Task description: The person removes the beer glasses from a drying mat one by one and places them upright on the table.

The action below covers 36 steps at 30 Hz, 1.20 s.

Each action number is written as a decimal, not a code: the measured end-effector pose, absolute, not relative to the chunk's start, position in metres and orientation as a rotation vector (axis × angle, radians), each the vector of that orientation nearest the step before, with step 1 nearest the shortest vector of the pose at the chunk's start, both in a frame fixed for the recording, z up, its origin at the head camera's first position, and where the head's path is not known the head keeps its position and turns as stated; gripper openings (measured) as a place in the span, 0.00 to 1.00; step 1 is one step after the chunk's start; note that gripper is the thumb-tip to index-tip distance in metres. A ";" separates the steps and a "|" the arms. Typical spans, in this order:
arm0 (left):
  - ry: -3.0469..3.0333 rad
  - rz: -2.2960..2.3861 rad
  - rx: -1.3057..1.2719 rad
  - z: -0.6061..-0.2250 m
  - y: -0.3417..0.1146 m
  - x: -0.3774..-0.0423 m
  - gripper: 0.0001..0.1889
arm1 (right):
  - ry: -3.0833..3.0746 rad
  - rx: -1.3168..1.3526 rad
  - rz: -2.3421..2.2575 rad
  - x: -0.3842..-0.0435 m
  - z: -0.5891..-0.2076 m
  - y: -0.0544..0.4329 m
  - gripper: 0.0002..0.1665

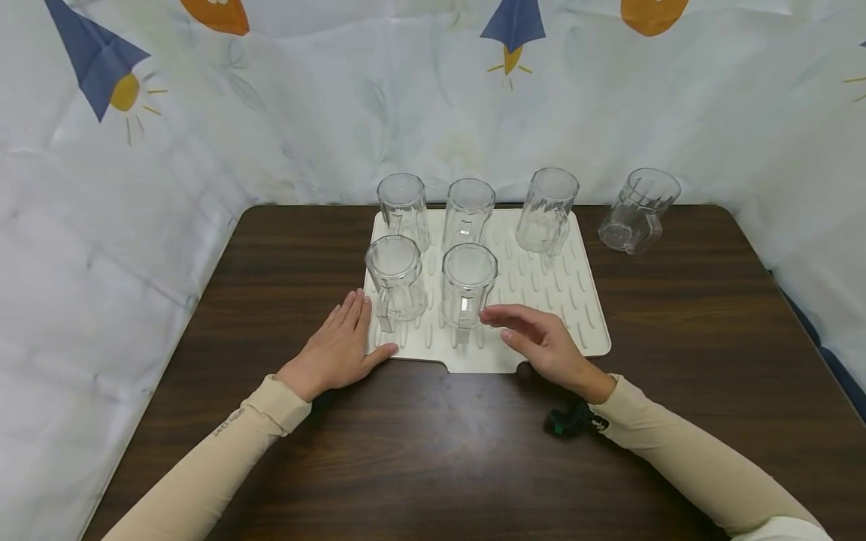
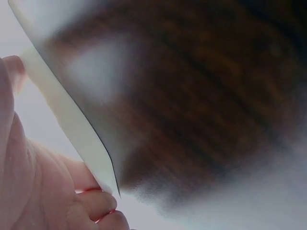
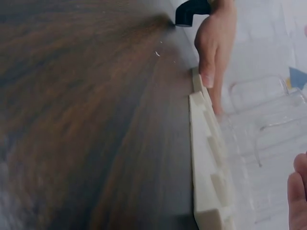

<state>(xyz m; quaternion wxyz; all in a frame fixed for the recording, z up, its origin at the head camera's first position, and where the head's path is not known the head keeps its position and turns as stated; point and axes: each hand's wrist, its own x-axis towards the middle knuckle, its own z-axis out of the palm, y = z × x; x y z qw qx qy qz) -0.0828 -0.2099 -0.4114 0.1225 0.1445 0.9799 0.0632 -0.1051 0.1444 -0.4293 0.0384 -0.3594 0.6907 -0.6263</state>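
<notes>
My left hand (image 1: 336, 347) lies on the front left corner of a white drying mat (image 1: 575, 323), fingers straight and thumb spread along its front edge. In the left wrist view the fingers (image 2: 96, 203) lie against the mat's pale edge (image 2: 79, 124). On the mat stand several clear glass mugs with handles. My right hand (image 1: 541, 342) hovers over the mat's front, its fingers loosely bent, fingertips right at the side of the front middle mug (image 1: 469, 282). Close to my left fingers is the front left mug (image 1: 398, 282).
Behind these, a back left mug (image 1: 404, 210), a back middle mug (image 1: 468, 214) and a back right mug (image 1: 546, 210) line the mat. Another mug (image 1: 637, 214) stands on the dark wooden table (image 1: 433, 458), right of the mat. A white patterned curtain (image 1: 325, 98) hangs behind the table.
</notes>
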 end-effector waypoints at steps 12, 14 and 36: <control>2.851 0.183 0.416 -0.411 -0.211 -0.083 0.51 | 2.050 -1.102 -1.931 -0.102 -0.431 0.128 0.22; 2.853 0.180 0.416 -0.412 -0.211 -0.083 0.51 | 2.035 -1.121 -1.928 -0.103 -0.433 0.125 0.22; 2.853 0.167 0.425 -0.411 -0.210 -0.083 0.51 | 2.013 -1.136 -1.870 -0.101 -0.438 0.105 0.21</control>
